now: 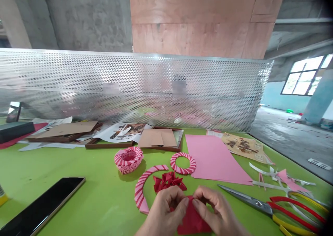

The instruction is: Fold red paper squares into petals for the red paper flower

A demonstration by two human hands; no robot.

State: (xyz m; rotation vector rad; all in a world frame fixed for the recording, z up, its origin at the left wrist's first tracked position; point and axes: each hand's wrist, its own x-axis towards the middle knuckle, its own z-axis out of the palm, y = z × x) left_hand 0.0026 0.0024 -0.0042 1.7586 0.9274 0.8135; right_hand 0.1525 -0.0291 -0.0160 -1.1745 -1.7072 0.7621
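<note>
The left hand (pixel 166 208) and the right hand (pixel 210 208) are together, their fingertips pinching the upper part of a folded sheet of deep red paper (pixel 192 218) from either side. The paper sits at the near edge of a lime-green tabletop (pixel 52 159), partly hidden by the fingers.

Just beyond the folded red paper lies a spiky cluster of pointed red paper folds (pixel 169 182). Beside it on the left, almost touching the left hand, is a curved arc of pink-and-red striped paper (pixel 142 189). Farther beyond the folded red paper sits a closed ring of the same striped paper (pixel 182 163), and beyond it to the left stands a small round pink-and-red woven paper basket (pixel 128 159).

To the right of the folded red paper lie long steel scissors with red and yellow loop handles (pixel 270 208), and beyond it a stack of flat pink paper sheets (pixel 215 159). Well to its left rests a black smartphone with a gold edge (pixel 41 204). Far beyond it, brown cardboard pieces (pixel 157 138) lie before a perforated metal screen (pixel 130 87).
</note>
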